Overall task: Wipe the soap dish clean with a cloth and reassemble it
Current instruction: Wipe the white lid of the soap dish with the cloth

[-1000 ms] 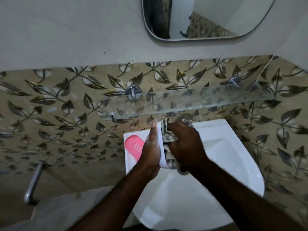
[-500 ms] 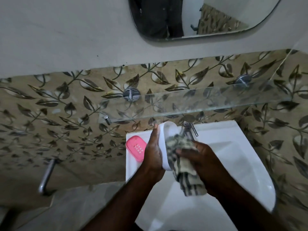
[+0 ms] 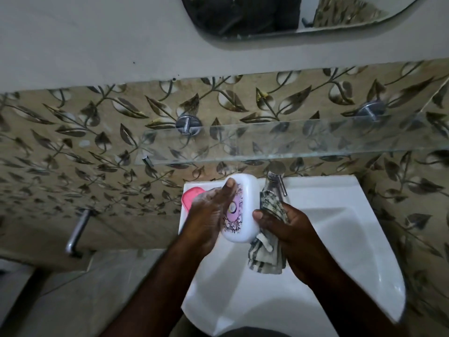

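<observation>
A white soap dish part (image 3: pixel 245 203) with a purple floral print on its outer face is held over the sink. My left hand (image 3: pixel 211 215) grips its left side, fingers across the printed face. My right hand (image 3: pixel 286 229) holds a striped grey cloth (image 3: pixel 267 254) bunched against the dish's right edge, thumb touching the dish. The cloth hangs down below the hand. A pink soap dish insert (image 3: pixel 190 197) lies on the sink's back left ledge, partly hidden behind my left hand.
White wash basin (image 3: pixel 340 239) below the hands. Chrome tap (image 3: pixel 275 177) stands just behind the dish. A glass shelf (image 3: pixel 291 142) juts out above the tap. A metal rail (image 3: pixel 77 229) sits on the tiled wall at left. A mirror (image 3: pixel 291 13) hangs above.
The dish part has been turned so its printed outer face points up. The cloth came out of the inside and now sits at the dish's right edge.
</observation>
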The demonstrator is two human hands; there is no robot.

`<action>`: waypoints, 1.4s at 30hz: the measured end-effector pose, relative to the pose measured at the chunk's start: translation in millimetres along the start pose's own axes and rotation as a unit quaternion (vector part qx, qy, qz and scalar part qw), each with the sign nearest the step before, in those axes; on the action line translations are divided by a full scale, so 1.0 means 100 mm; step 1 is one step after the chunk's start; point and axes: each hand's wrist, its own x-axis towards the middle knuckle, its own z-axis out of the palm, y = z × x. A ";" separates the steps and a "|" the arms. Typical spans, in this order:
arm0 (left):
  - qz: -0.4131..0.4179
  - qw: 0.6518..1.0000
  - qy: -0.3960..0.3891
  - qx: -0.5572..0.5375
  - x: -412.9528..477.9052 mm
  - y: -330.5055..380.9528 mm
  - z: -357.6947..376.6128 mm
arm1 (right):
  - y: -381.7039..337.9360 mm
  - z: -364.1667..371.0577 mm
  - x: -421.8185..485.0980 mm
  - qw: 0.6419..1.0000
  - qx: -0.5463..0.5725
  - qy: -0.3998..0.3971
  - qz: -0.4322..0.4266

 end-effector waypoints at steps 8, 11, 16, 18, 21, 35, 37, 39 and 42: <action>-0.026 0.995 -0.087 -0.030 0.07 -0.02 -0.11 | 0.02 -0.13 0.18 1.000 0.017 0.001 0.014; -0.038 0.994 -0.097 -0.038 0.04 -0.10 -0.01 | 0.07 -0.13 0.21 0.999 -0.035 0.032 0.007; 0.046 0.993 -0.085 0.072 0.03 -0.19 0.00 | 0.03 -0.21 0.24 0.994 -0.047 0.102 -0.011; 0.110 0.970 -0.088 0.197 0.05 -0.19 -0.05 | -0.05 -0.26 0.27 0.990 -0.033 0.131 -0.038; 0.173 0.914 -0.118 0.348 0.06 -0.22 -0.08 | -0.16 -0.29 0.30 0.981 -0.082 0.155 -0.087; 0.279 0.864 -0.102 0.407 -0.05 -0.12 0.00 | 0.05 0.12 0.10 0.683 -0.625 0.082 -0.369; 0.285 0.840 -0.110 0.449 -0.12 -0.10 0.04 | 0.02 0.04 0.21 0.733 -0.580 0.102 -0.340; 0.284 0.832 -0.107 0.464 -0.13 -0.15 0.07 | 0.00 0.07 0.24 0.763 -0.548 0.106 -0.326; 0.274 0.828 -0.091 0.480 -0.14 -0.20 0.06 | 0.06 0.32 0.04 0.737 -0.567 0.054 -0.365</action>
